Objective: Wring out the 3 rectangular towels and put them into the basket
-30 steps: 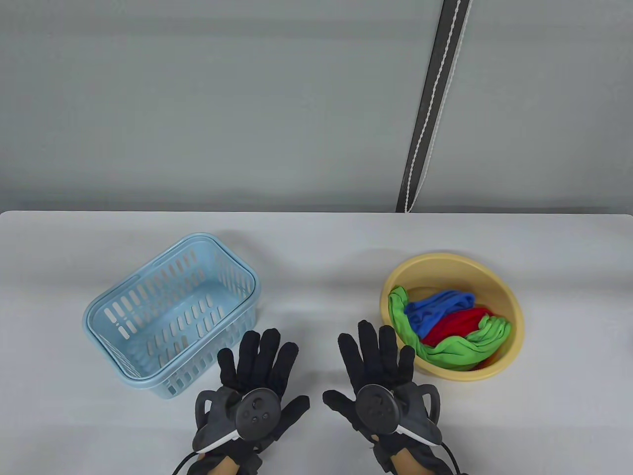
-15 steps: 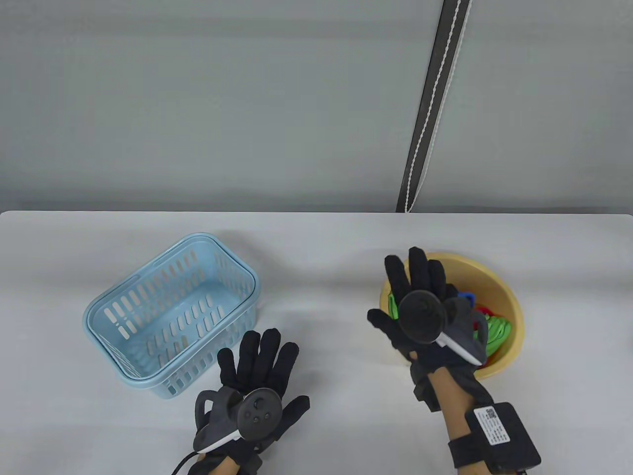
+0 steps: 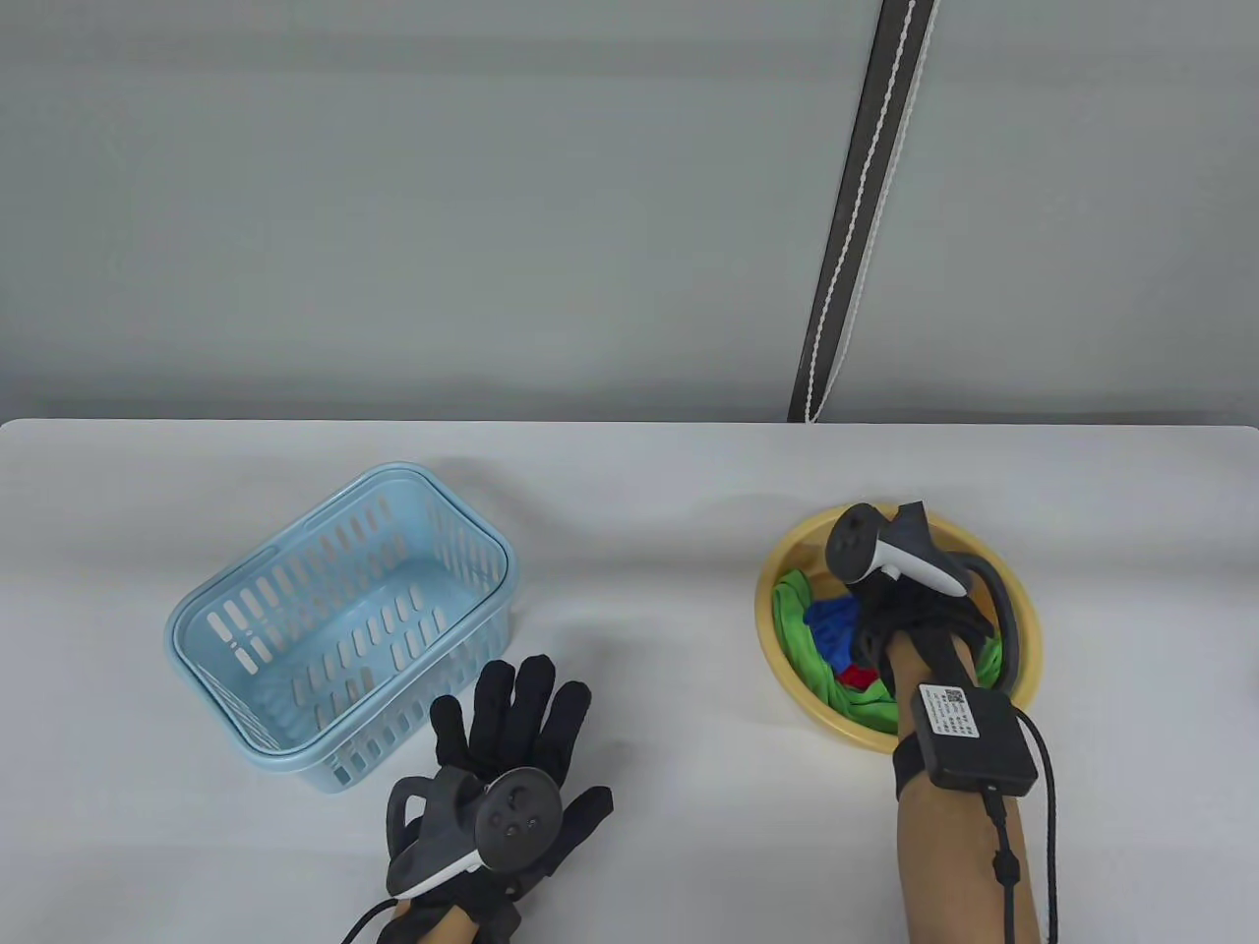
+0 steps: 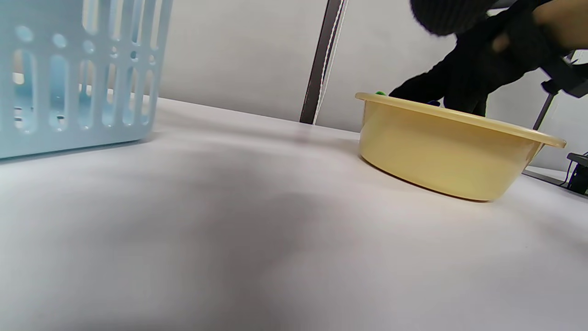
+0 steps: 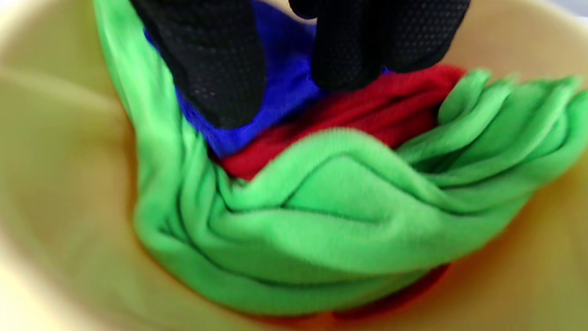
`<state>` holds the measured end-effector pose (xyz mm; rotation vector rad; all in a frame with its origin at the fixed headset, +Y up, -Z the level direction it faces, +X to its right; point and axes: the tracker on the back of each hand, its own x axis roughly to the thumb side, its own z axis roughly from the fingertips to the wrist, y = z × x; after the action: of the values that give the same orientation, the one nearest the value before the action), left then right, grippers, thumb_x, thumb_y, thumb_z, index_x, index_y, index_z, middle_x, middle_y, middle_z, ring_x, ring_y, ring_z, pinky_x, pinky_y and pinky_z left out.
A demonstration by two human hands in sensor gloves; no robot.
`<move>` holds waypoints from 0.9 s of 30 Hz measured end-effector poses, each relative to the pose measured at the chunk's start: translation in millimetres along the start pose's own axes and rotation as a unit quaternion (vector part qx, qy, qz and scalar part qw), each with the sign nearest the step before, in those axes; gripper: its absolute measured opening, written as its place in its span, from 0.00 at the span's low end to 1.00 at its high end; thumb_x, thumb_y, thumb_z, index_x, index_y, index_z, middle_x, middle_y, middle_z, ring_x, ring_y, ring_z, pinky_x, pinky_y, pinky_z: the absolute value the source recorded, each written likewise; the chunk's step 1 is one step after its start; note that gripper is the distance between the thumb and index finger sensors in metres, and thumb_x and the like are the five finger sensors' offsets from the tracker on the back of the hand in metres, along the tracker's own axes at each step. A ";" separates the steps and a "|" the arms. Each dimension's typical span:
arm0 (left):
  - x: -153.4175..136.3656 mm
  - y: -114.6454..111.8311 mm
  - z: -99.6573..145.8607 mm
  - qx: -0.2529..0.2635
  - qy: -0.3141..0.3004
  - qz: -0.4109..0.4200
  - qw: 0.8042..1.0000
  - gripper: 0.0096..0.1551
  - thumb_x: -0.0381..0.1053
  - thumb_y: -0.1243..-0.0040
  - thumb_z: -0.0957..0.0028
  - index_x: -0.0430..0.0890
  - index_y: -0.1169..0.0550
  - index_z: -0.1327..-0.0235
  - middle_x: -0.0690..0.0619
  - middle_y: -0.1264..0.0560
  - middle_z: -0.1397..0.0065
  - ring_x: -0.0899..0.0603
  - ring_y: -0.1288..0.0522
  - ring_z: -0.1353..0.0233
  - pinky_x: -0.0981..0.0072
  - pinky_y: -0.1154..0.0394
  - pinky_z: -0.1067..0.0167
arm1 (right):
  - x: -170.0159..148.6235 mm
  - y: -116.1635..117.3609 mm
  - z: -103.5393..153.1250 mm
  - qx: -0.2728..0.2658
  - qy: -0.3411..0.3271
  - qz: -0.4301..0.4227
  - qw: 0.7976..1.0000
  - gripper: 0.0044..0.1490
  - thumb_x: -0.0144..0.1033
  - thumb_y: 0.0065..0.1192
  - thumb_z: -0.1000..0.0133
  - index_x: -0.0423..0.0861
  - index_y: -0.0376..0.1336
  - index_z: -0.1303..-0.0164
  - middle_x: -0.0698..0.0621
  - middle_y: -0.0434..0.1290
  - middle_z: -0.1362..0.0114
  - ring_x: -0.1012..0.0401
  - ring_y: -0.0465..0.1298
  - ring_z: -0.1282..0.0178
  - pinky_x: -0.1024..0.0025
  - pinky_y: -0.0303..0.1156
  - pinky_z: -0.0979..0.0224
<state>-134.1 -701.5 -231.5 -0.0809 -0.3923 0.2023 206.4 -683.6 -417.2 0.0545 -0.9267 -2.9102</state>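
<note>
**Risk: lifting more than one towel from the basin**

Your right hand [image 3: 890,615] is down in the yellow basin [image 3: 1023,629], fingers [image 5: 216,69] on the blue towel [image 5: 285,87]; whether they have closed on it, cannot tell. Red towel [image 5: 367,115] and green towel [image 5: 330,216] lie tangled against it and may drag out together. Left hand [image 3: 507,757] lies flat, fingers spread, on the worktop [image 3: 639,865] beside the blue basket [image 3: 339,624].

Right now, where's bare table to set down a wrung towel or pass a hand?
Bare: the strip between the basket and the bowl, the band behind both along the far edge, and the left front corner. The basket itself holds nothing. Crowded: the bowl, with the right hand on the towels; the left hand lies flat by the basket's near corner.
</note>
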 end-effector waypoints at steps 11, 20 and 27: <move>-0.7 -0.8 -1.1 -0.009 0.004 0.000 1.000 0.57 0.77 0.56 0.42 0.55 0.68 0.17 0.44 0.71 0.13 0.26 0.68 0.17 0.19 0.64 0.32 | 15.6 8.6 -21.0 -0.043 0.047 0.011 0.998 0.32 0.33 0.71 0.40 0.52 0.64 0.24 0.45 0.67 0.18 0.46 0.79 0.37 0.44 0.74 0.34; 0.6 -1.1 -2.8 -0.010 -0.002 0.003 1.000 0.57 0.77 0.56 0.42 0.54 0.67 0.17 0.44 0.70 0.12 0.27 0.68 0.16 0.19 0.64 0.32 | -23.0 -37.0 42.9 -0.189 0.023 -0.163 0.968 0.29 0.33 0.69 0.40 0.49 0.66 0.26 0.41 0.71 0.22 0.46 0.81 0.39 0.45 0.76 0.36; 6.4 -3.8 -6.8 -0.018 -0.016 0.002 1.000 0.57 0.77 0.56 0.42 0.54 0.67 0.17 0.44 0.70 0.12 0.27 0.68 0.16 0.19 0.64 0.32 | -55.7 -60.6 117.3 -0.309 -0.055 -0.390 0.866 0.30 0.33 0.65 0.37 0.45 0.63 0.24 0.36 0.72 0.25 0.48 0.82 0.42 0.48 0.78 0.38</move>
<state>-125.0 -704.1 -235.0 -0.1132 -0.4280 0.2000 250.4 -561.7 -356.1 0.2801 0.1492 -3.8330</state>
